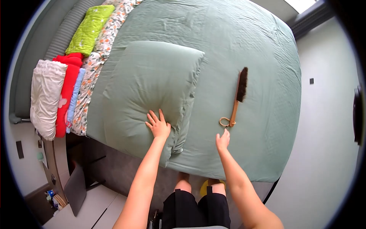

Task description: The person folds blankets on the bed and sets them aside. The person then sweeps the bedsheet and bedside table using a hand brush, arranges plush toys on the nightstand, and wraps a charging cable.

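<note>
My left hand (159, 126) presses flat, fingers spread, on a folded sage-green quilt (152, 76), and creases run out from under it. The quilt lies on a bed with a matching green sheet (213, 152). To the right, my right hand (223, 140) is over the sheet, holding nothing, its thumb and fingers apart. Just beyond its fingertips lies a bed brush (239, 91) with dark bristles and a wooden handle. A ring-shaped loop (224, 121) hangs from the handle's near end, close to my right hand but apart from it.
At the bed's head lie a lime-green pillow (90, 30), a floral cloth (84, 99), a red folded blanket (66, 99) and a white folded one (46, 95). A dark chair (75, 189) and a desk (91, 206) stand at lower left. A pale wall (324, 114) is at right.
</note>
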A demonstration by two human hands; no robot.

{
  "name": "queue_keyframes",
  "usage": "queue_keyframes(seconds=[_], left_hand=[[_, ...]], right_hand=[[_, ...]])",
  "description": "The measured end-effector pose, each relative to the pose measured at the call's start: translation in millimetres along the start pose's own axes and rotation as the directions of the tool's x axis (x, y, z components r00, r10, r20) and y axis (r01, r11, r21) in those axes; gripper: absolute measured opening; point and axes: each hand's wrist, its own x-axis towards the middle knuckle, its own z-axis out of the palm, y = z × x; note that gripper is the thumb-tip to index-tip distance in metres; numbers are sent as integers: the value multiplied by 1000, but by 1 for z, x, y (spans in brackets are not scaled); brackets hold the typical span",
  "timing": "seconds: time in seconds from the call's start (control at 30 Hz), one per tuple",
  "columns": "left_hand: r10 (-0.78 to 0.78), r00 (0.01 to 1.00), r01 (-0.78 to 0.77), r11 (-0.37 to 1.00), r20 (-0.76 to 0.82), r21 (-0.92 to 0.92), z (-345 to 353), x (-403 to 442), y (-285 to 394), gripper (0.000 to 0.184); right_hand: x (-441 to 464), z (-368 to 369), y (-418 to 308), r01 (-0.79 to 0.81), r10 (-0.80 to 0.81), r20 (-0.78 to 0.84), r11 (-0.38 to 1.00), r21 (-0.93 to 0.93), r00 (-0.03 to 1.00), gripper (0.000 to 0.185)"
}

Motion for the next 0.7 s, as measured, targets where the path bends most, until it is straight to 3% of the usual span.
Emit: queue_keyframes(seconds=[0.13,0.23,0.33,0.43,0.47,0.5,0.53,0.57,0.6,0.63,0.67,0.7], left_hand=[[138,990,-140,989,-41,-37,11,-25,10,77],[223,975,-223,975,7,19,12,-41,16,80],[289,956,-291,955,44,56,23,-49,27,78],[361,930,-365,929,67,57,31,-58,39,74],[386,919,-391,917,80,77,39,-59,41,74],[412,907,-420,902,92,97,46,-61,44,74],[424,901,-432,897,87,98,53,-65,47,72],[442,893,-449,888,83,100,58,-71,51,71],[463,883,-468,878,74,99,64,-76,56,69],[453,889,-455,890,62,28,71,-82,60,67],[444,894,-442,896,55,-43,78,-89,62,65],[431,901,-423,899,51,-114,83,-96,65,63]], right_hand=[[74,-12,7,-65,68,-166,998,25,984,64],[117,0,5,-14,16,-57,999,36,998,62],[144,-3,12,-89,97,57,988,-128,994,57],[139,-2,16,-196,192,49,975,104,980,50],[129,1,17,-105,115,-36,974,198,993,41],[114,-1,15,-97,83,49,880,464,995,32],[89,-13,5,-300,107,322,706,641,941,31],[62,-34,-7,-461,-17,512,411,786,859,35],[39,-74,-21,-684,38,727,377,625,685,36],[18,-87,-21,-696,5,763,415,586,646,35],[2,-79,-4,-646,3,771,548,532,637,38],[-16,-58,21,-312,-1,594,850,424,805,41]])
